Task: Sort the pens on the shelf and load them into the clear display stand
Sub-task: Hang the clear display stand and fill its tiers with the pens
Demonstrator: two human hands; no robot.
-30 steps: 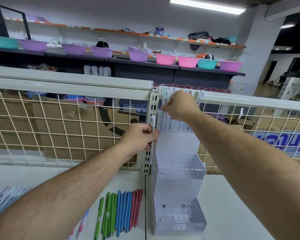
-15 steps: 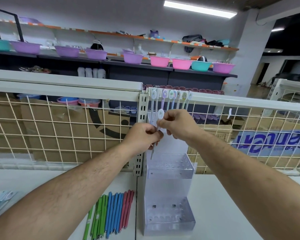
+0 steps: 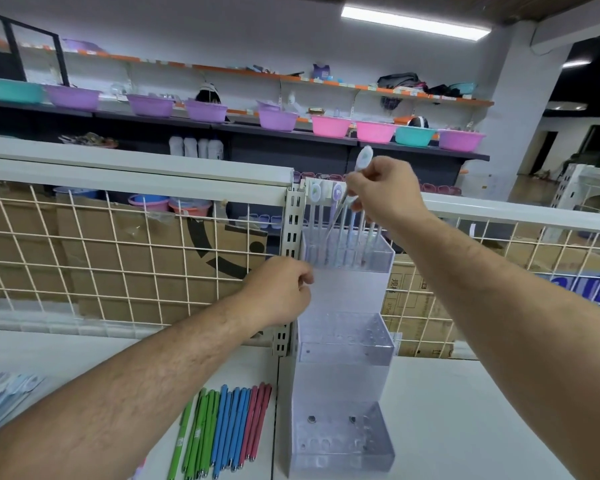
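Work centres on the top tier point(image 3: 378, 259) of the clear stand point(image 3: 343, 296), which stands upright on the shelf point(image 3: 465, 427) against the wire grid point(image 3: 118, 258). The right grip point(image 3: 385, 194) pinches 1 pale pen point(image 3: 363, 159) just below its oval cap. The cap points up and slightly right, and the shaft slants down and to the left. Its tip reaches the left part of the top tier, among the standing pens point(image 3: 314, 211). Whether the tip sits in a hole cannot be told. The left grip point(image 3: 281, 292) is lower, at the stand's left edge beside the top tier, with its fingers curled. Whether it holds the edge, some small thing, or nothing cannot be told.

The coming move turns on the tilt. The pen's long axis leans across the upright row, while the holes seem to call for a near-vertical drop. The right grip is the nearer one and sits above the tier. It likely needs to swing the cap leftward until the shaft stands straight, then lower it. A slanted push could knock the neighbouring pens.

The middle tier point(image 3: 347, 341) and bottom tier point(image 3: 340, 441) look unfilled. Green, blue and red pens point(image 3: 229, 431) lie side by side on the shelf, left of the stand's base. Pastel pens point(image 3: 4, 396) lie at the far left, so most of the task appears undone.
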